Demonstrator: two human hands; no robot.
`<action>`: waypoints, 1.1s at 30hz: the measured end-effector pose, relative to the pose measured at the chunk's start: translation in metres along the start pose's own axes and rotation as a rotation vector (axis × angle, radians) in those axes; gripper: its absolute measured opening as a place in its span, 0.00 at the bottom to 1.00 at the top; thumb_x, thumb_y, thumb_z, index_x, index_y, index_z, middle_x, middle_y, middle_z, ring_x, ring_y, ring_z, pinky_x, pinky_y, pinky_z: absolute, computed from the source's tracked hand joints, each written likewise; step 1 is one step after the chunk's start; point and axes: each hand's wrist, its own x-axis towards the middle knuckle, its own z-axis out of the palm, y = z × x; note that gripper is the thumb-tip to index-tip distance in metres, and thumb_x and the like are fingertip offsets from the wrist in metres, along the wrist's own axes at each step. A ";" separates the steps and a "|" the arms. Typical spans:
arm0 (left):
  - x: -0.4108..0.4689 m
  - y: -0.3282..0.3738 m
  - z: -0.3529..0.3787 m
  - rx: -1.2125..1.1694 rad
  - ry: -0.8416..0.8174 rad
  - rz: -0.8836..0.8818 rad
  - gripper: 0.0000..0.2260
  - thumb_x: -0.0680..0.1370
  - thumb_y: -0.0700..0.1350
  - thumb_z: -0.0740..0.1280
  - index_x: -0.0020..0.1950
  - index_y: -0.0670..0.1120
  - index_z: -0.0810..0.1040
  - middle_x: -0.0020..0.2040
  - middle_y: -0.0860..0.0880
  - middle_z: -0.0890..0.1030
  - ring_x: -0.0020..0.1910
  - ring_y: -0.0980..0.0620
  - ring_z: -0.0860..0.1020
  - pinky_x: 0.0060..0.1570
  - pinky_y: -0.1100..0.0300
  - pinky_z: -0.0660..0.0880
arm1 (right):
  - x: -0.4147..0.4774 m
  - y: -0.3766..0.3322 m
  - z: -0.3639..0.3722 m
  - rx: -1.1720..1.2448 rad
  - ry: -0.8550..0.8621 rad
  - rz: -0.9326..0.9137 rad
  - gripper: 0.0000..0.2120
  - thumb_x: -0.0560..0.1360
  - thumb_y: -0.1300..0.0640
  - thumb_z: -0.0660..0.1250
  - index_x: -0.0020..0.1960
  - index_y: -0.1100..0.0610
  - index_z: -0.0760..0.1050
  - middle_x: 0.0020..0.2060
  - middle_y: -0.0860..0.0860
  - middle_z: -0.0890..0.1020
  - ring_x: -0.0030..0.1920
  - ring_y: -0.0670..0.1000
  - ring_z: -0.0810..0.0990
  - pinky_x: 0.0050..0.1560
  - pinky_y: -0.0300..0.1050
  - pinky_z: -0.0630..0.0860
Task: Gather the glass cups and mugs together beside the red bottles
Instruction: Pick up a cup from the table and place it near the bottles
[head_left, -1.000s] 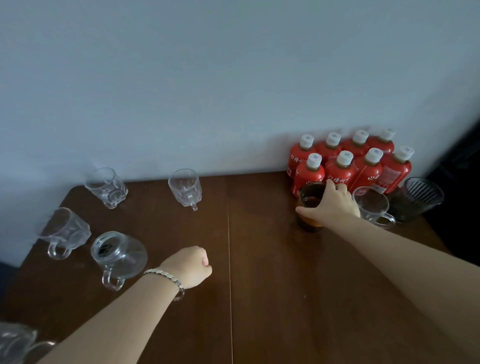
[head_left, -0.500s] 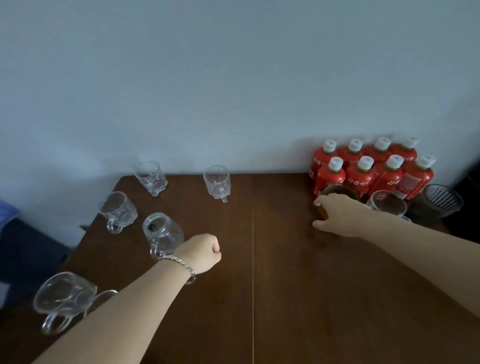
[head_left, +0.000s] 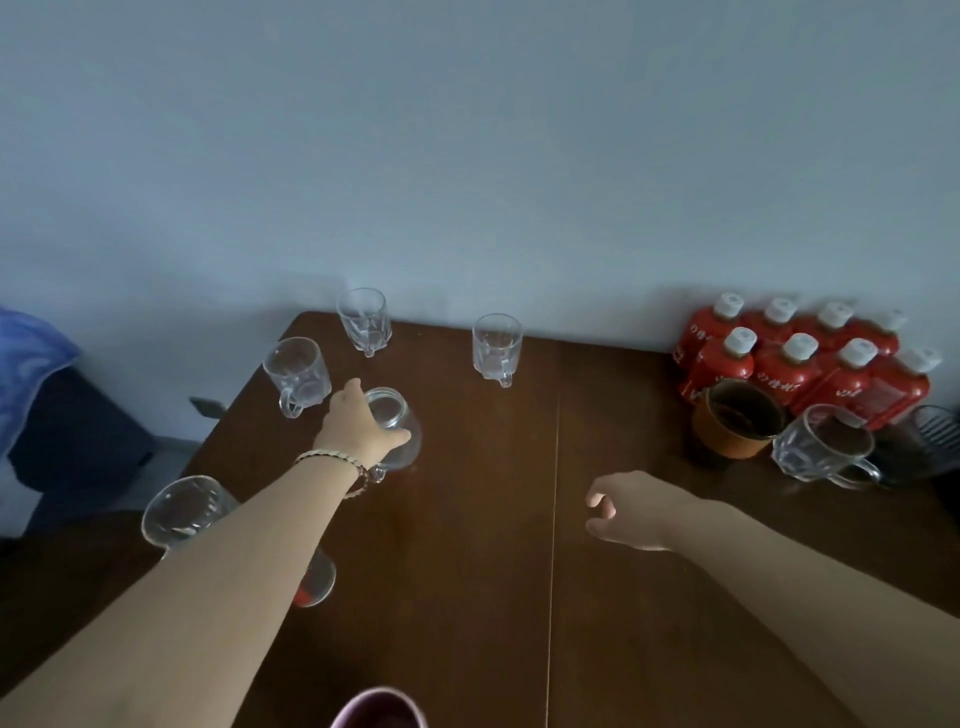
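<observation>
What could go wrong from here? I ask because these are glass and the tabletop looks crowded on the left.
The left hand is closing over the rim of a round glass mug; a top grip on smooth glass could slip in transit. Its forearm passes right over the glass mug near the table edge and might knock it off. By the red bottles, the brown cup and handled mug leave little room, so glass may clink.

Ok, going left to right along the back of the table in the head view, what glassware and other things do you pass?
Handled glass mug → patterned glass cup → mug under the left hand → clear mug → red bottles → ribbed dark glass.
</observation>
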 end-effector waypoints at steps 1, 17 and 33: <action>0.006 -0.001 0.004 -0.040 -0.010 -0.026 0.43 0.70 0.47 0.75 0.76 0.40 0.53 0.75 0.41 0.61 0.73 0.41 0.65 0.70 0.48 0.66 | 0.001 0.000 0.002 -0.004 -0.007 0.004 0.21 0.78 0.48 0.62 0.69 0.52 0.69 0.64 0.51 0.75 0.61 0.50 0.76 0.61 0.46 0.75; 0.005 0.044 0.051 0.007 0.061 0.209 0.22 0.68 0.50 0.76 0.56 0.43 0.72 0.48 0.46 0.79 0.42 0.48 0.75 0.38 0.57 0.69 | -0.012 0.098 0.006 0.070 0.011 0.223 0.18 0.78 0.48 0.61 0.67 0.51 0.70 0.63 0.50 0.75 0.62 0.52 0.75 0.61 0.48 0.74; -0.005 0.211 0.166 0.092 -0.131 0.471 0.28 0.68 0.51 0.76 0.63 0.43 0.69 0.60 0.43 0.77 0.59 0.40 0.77 0.52 0.51 0.73 | -0.037 0.179 0.023 0.178 0.022 0.363 0.18 0.78 0.48 0.61 0.66 0.51 0.70 0.62 0.50 0.76 0.62 0.52 0.75 0.61 0.48 0.74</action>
